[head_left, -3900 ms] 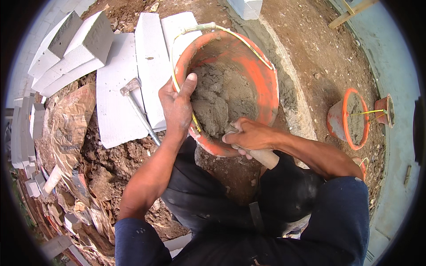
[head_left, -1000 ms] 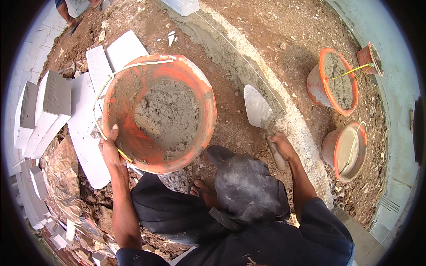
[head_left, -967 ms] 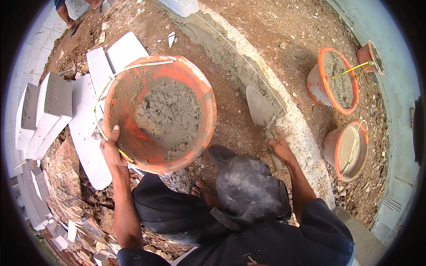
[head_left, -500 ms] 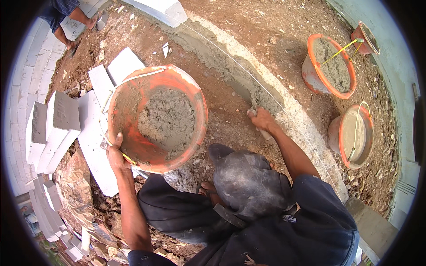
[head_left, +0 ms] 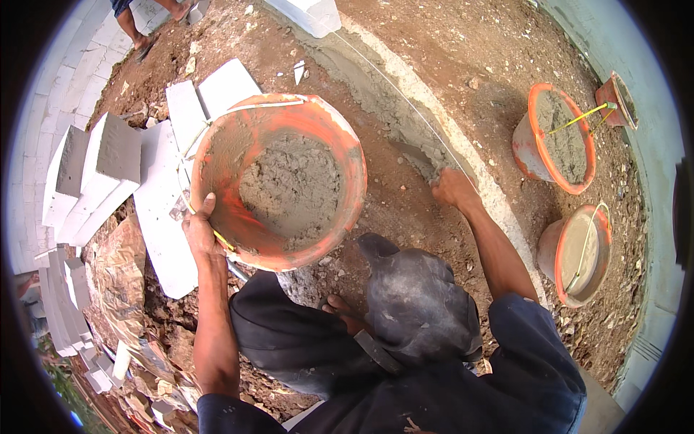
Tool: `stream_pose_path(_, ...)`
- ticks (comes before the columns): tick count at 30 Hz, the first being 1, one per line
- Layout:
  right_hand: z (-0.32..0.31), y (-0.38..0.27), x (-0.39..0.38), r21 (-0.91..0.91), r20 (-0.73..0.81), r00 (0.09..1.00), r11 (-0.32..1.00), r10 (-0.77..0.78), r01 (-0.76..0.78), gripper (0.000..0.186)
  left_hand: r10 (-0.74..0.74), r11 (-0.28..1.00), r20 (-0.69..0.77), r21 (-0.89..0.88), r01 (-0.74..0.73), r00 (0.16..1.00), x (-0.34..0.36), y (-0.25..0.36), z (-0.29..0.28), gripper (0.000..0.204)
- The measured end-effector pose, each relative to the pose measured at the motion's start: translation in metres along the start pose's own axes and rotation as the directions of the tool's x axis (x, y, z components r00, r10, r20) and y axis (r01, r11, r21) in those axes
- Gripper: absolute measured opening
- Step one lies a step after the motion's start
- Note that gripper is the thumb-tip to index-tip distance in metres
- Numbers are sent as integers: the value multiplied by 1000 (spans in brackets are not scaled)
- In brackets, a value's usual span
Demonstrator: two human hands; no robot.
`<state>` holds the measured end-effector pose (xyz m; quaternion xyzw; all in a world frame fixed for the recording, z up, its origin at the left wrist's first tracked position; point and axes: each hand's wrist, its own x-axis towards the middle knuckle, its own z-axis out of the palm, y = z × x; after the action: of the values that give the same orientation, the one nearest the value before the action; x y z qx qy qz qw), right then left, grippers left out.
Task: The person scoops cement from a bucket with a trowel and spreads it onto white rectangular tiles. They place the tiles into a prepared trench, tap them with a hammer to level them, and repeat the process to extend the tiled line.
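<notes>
A big orange bucket (head_left: 352, 217) tips toward me, grey wet mortar (head_left: 293, 184) lying inside it. My left hand (head_left: 201, 228) is closed on its near left rim, beside the wire handle with a yellow grip, thumb over the edge. My right hand (head_left: 454, 189) is closed around a trowel, its handle hidden in the fist. The trowel's blade (head_left: 413, 154) points up and left, flat against the strip of mortar (head_left: 376, 90) on the ground. A taut white string (head_left: 408, 103) runs above that strip, close to my right hand.
White blocks (head_left: 155, 210) lie and stand at the left. Another block (head_left: 307, 16) sits at the mortar strip's far end. On the right are a mortar bucket (head_left: 531, 148), a bucket of liquid (head_left: 560, 253) and a smaller bucket (head_left: 614, 101). Someone's legs (head_left: 130, 29) show top left.
The whole view has shifted, so most things appear farther right. My right hand has turned the trowel, its blade now slanting left along the mortar. My left hand still grips the bucket.
</notes>
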<state>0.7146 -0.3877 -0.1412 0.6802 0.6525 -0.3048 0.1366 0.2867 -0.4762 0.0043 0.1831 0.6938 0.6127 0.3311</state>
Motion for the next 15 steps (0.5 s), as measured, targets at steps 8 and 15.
stream_pose_path(8,-29,-54,71,284,-79,995,956,-58,79,41,-21,999,-78,47,25,997,3,-8,-3,56)
stream_pose_path(15,23,-38,4,792,68,992,598,110,-121,37,-58,998,-90,-9,58,994,4,-8,-3,26)
